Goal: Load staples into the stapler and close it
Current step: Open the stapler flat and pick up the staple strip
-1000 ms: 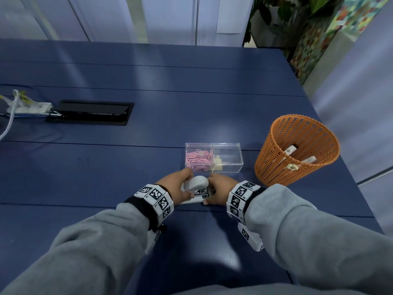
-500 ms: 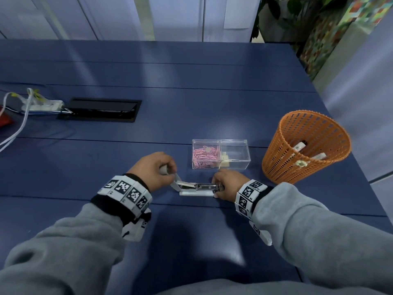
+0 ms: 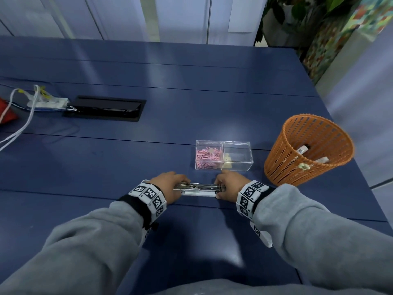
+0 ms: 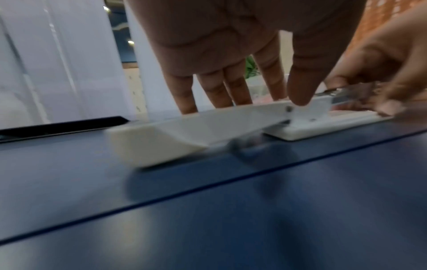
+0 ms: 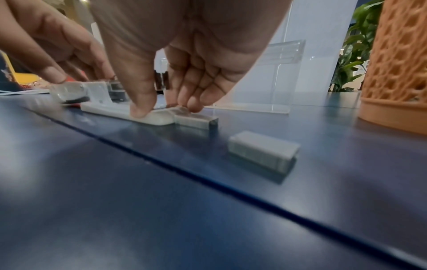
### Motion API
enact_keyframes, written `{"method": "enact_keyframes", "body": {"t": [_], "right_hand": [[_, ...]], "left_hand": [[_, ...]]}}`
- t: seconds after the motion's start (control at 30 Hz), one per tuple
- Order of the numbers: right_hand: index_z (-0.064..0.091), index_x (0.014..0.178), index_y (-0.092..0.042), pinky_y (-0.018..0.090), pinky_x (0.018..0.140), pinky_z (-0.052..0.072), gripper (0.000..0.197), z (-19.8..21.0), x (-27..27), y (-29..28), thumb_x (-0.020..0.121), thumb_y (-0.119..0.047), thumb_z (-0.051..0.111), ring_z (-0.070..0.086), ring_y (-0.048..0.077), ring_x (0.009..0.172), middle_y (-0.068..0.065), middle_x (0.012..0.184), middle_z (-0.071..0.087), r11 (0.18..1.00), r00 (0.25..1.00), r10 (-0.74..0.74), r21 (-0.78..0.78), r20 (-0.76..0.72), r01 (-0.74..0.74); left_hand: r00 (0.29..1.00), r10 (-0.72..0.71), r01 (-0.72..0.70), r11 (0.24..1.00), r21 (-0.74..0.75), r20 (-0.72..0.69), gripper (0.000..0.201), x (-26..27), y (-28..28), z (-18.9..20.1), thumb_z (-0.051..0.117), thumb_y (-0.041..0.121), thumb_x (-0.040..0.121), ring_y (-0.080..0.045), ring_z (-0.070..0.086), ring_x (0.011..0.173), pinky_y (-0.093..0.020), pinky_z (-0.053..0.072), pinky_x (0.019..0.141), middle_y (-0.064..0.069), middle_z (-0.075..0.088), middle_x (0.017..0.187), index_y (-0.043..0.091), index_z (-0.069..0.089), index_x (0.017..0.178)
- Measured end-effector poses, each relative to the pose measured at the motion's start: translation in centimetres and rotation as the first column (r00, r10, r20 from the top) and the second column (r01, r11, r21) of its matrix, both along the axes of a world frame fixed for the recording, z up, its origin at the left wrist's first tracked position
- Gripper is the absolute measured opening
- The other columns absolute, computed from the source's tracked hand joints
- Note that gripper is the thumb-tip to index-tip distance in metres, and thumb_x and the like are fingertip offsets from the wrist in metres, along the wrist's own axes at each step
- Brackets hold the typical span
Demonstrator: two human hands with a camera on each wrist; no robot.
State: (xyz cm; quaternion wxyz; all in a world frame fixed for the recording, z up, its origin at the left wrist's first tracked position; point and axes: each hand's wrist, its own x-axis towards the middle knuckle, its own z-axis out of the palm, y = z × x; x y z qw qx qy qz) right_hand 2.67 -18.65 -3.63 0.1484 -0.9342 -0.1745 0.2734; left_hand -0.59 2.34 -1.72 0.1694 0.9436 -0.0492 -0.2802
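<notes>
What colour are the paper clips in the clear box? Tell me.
Pink. The paper clips fill the left compartment of the clear box; the head view shows them best.

The white stapler [image 4: 208, 127] lies swung open on the blue table [image 4: 208, 210] — both hands touching it.

Grey sleeves [image 3: 89, 248]; black-white marker wristbands [image 3: 150, 195].

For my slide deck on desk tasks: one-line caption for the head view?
Left hand and right hand hold an opened white stapler flat on a blue table.
</notes>
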Motion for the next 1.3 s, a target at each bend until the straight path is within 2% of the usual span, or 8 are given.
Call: {"method": "enact_keyframes", "body": {"t": [0.2,0.43,0.63,0.83,1.0,1.07,1.17,1.3], "right_hand": [[0.057,0.116,-0.014,0.034,0.098,0.047,0.045,0.5,0.3,-2.5,0.075,-0.025,0.074,0.056,0.024,0.112,0.006,0.12,0.054,0.997,0.997,-0.069,0.019,-0.039,0.069],[0.054,0.115,-0.015,0.037,0.097,0.046,0.048,0.5,-0.4,-5.4,0.075,-0.035,0.071,0.052,0.025,0.113,0.007,0.121,0.052,0.984,1.0,-0.006,-0.179,-0.023,0.002],[0.057,0.106,-0.012,0.038,0.091,0.047,0.032,-0.1,-0.8,-3.8,0.081,-0.031,0.065,0.054,0.028,0.107,0.009,0.115,0.056,0.989,0.999,0.011,-0.145,0.052,-0.003],[0.059,0.082,-0.016,0.038,0.083,0.054,0.011,0.3,-0.4,-4.0,0.08,-0.026,0.058,0.061,0.03,0.095,0.008,0.103,0.063,0.98,0.999,0.015,-0.2,0.042,-0.006],[0.062,0.082,-0.016,0.032,0.078,0.052,0.01,2.4,-0.2,-3.5,0.078,-0.026,0.061,0.063,0.022,0.083,0.0,0.081,0.063,0.99,0.987,-0.139,0.038,0.085,0.136],[0.065,0.092,-0.012,0.032,0.081,0.051,0.017,3.1,-0.5,-1.8,0.08,-0.023,0.061,0.061,0.02,0.083,0.002,0.085,0.064,0.992,0.993,-0.067,0.117,0.093,0.055],[0.065,0.102,-0.011,0.034,0.085,0.049,0.022,2.9,-1.2,0.6,0.084,-0.02,0.057,0.058,0.024,0.096,0.008,0.104,0.064,0.991,0.988,0.106,0.069,0.116,-0.115],[0.066,0.104,-0.015,0.038,0.089,0.049,0.024,1.7,-1.3,1.6,0.083,-0.022,0.056,0.055,0.028,0.105,0.01,0.108,0.061,0.988,0.982,0.149,0.013,0.118,-0.151]], "left_hand": [[0.997,-0.082,0.082,0.995,-0.056,0.004,0.051,1.1,-2.3,-0.7,0.049,0.007,0.087,-0.026,0.05,0.118,-0.037,0.042,0.101,-0.005,0.053,0.125,0.036,0.049,0.128],[0.996,-0.086,0.087,0.993,-0.074,0.024,0.046,1.1,-2.1,-1.1,0.049,0.009,0.09,-0.023,0.051,0.119,-0.031,0.038,0.102,-0.004,0.056,0.127,0.033,0.05,0.129],[0.996,-0.091,0.092,0.993,-0.079,0.015,0.045,0.9,-2.0,-0.7,0.054,0.013,0.09,-0.02,0.049,0.123,-0.03,0.036,0.105,0.0,0.053,0.135,0.034,0.05,0.129],[0.996,-0.093,0.092,0.991,-0.092,-0.005,0.046,0.7,-1.7,-0.7,0.053,0.011,0.089,-0.021,0.05,0.122,-0.032,0.037,0.106,-0.001,0.054,0.134,0.034,0.051,0.129],[0.998,-0.062,0.063,0.994,-0.087,0.014,0.045,0.8,-1.7,-0.8,0.055,0.011,0.088,-0.019,0.051,0.122,-0.031,0.038,0.106,0.002,0.055,0.133,0.031,0.052,0.128],[0.999,-0.053,0.054,0.995,-0.086,0.015,0.044,0.8,-1.9,-0.8,0.057,0.012,0.087,-0.018,0.052,0.121,-0.03,0.039,0.104,0.003,0.057,0.132,0.031,0.054,0.127],[0.998,-0.064,0.065,0.995,-0.082,0.018,0.043,0.8,-2.4,-0.7,0.059,0.013,0.086,-0.019,0.052,0.121,-0.031,0.039,0.105,0.001,0.057,0.131,0.03,0.055,0.125],[0.997,-0.08,0.081,0.993,-0.091,0.015,0.042,0.6,-2.5,-0.5,0.057,0.012,0.087,-0.02,0.052,0.12,-0.031,0.039,0.104,0.0,0.058,0.131,0.028,0.056,0.126]]}}
